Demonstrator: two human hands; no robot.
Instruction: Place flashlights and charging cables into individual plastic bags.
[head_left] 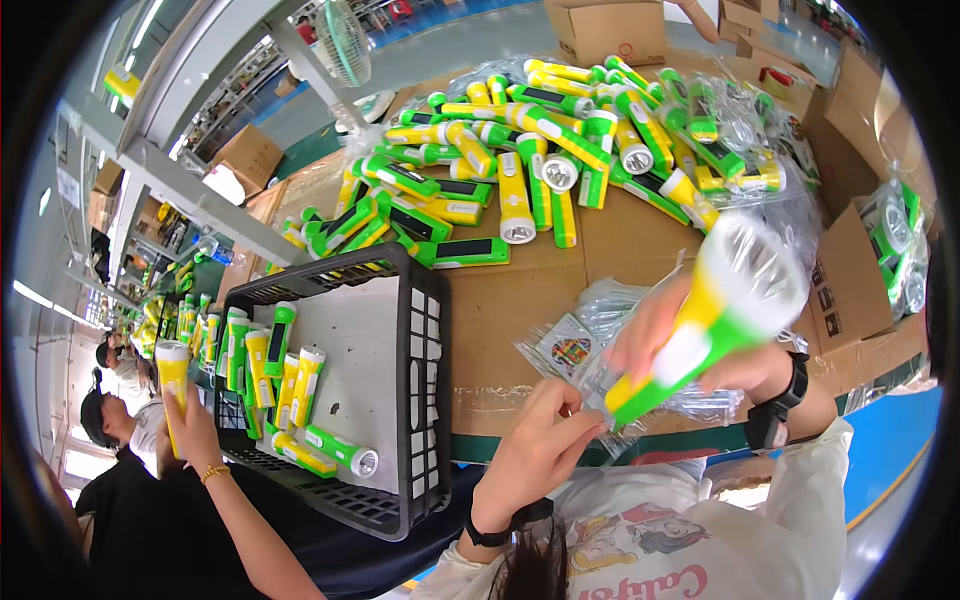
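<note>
My right hand [650, 335], with a dark watch on its wrist, grips a yellow-and-green flashlight [690, 350]. The flashlight is tilted, its wide clear-and-white head up and to the right, its narrow tail down toward my left hand. With bent fingers my left hand [540, 445] pinches the edge of a clear plastic bag [610, 395] beside that tail. How far the tail sits in the bag's mouth I cannot tell. Under and behind my hands lies a stack of flat clear bags [600, 310], with a printed card [571, 345] showing on it.
A large heap of flashlights [530, 130] covers the far side of the cardboard-topped table [510, 300]. A black crate [412, 380] at left holds several flashlights. Further left, a co-worker's hand [195, 430] holds another flashlight. Bagged flashlights [895, 235] and open cartons [850, 270] stand at right.
</note>
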